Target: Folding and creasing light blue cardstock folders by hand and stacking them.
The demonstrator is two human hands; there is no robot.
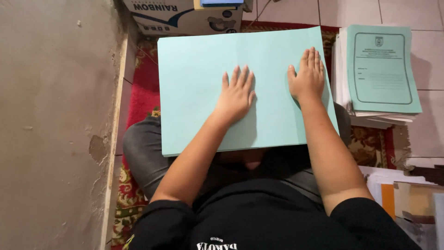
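Observation:
A large pale green paper folder [194, 83] lies spread flat across my lap as I sit cross-legged. My left hand [236, 95] rests palm down near its middle, fingers apart. My right hand [309, 78] presses flat on the folder's right half, fingers together and pointing away from me. Neither hand holds anything. The folder's near edge hangs over my knees.
A stack of papers topped by a green printed cover [381, 65] sits on the tiled floor to the right. A cardboard box [185, 16] stands beyond the folder. A grey wall [51, 115] runs along the left. More papers and folders [407, 199] lie at lower right on a red patterned rug [143, 92].

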